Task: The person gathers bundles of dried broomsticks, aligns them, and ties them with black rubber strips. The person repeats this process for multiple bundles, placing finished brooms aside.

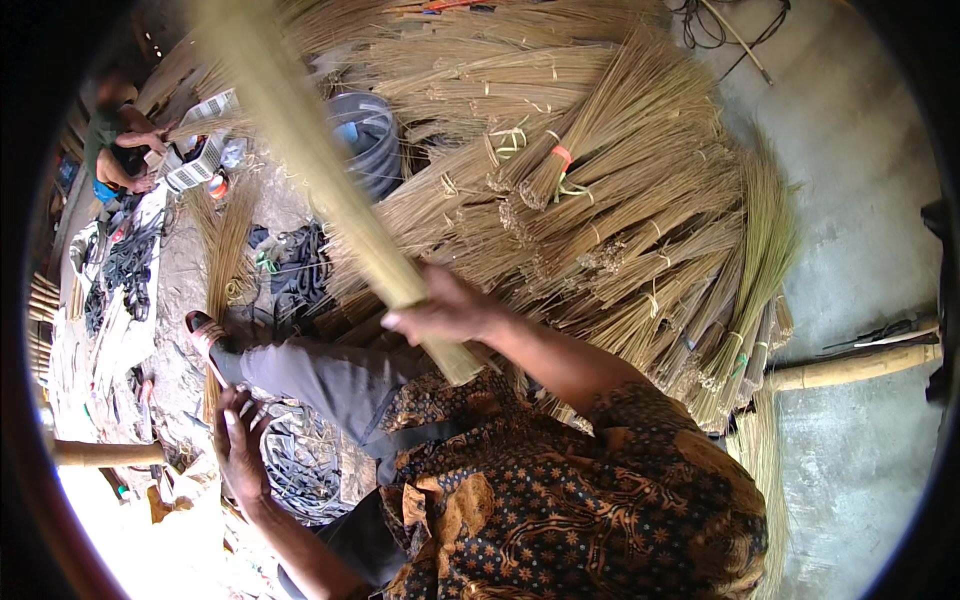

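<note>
My right hand [447,306] is wrapped round the lower part of a long bundle of pale straw stalks [345,210]. The bundle is tilted, its cut butt end pointing down toward my lap and its upper part reaching the top left of the view, blurred by motion. My left hand [241,448] is raised beside my left knee, palm partly up, fingers loosely apart. I see nothing held in it. It is nearest my sandalled foot [207,333] and a coil of dark strips [308,465] on the ground.
A big heap of tied straw bundles [620,190] fills the far side and right. Beyond the raised bundle stands a grey bucket [375,140]. Another person [120,135] crouches at far left by white crates [195,160]. A bamboo pole [850,367] lies along the right wall.
</note>
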`<state>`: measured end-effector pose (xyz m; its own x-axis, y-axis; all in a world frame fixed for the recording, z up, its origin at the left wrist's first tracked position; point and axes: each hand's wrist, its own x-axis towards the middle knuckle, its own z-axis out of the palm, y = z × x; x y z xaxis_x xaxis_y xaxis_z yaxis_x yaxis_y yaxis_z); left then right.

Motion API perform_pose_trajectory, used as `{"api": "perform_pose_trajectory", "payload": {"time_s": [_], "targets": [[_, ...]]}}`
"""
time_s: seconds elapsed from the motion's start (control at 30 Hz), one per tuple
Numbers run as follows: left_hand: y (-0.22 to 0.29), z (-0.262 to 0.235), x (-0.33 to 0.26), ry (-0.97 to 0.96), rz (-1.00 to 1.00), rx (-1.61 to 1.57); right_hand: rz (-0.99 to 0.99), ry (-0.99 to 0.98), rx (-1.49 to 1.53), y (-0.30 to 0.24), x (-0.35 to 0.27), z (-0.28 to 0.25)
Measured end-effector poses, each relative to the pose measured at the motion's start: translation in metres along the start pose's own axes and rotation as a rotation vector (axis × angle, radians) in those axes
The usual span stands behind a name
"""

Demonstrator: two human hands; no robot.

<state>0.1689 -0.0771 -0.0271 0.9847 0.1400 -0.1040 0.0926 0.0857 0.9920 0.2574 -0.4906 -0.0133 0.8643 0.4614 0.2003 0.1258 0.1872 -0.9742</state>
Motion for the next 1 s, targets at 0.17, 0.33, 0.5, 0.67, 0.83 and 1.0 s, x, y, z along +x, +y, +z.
{"api": "perform_pose_trajectory", "payload": {"time_s": [0.17,0.33,0.5,0.67,0.83,1.0], "targets": [[0.05,0.062,0.029,0.049,0.116,-0.469,-0.001,-0.173,-0.553,0.022,0.008,0.093],[0.073,0.062,0.02,0.256,0.215,-0.629,-0.034,-0.163,-0.708,0.015,0.004,0.112],[0.091,0.071,0.012,0.334,0.339,-0.542,0.118,-0.415,-0.626,0.018,0.018,0.138],[0.128,0.067,0.014,0.418,0.356,-0.518,0.018,-0.369,-0.664,0.007,0.032,0.147],[0.129,0.093,0.009,0.353,0.383,-0.532,-0.067,-0.273,-0.59,-0.024,0.049,0.158],[0.124,0.115,0.01,0.299,0.288,-0.354,-0.116,-0.201,-0.468,-0.034,0.057,0.164]]}}
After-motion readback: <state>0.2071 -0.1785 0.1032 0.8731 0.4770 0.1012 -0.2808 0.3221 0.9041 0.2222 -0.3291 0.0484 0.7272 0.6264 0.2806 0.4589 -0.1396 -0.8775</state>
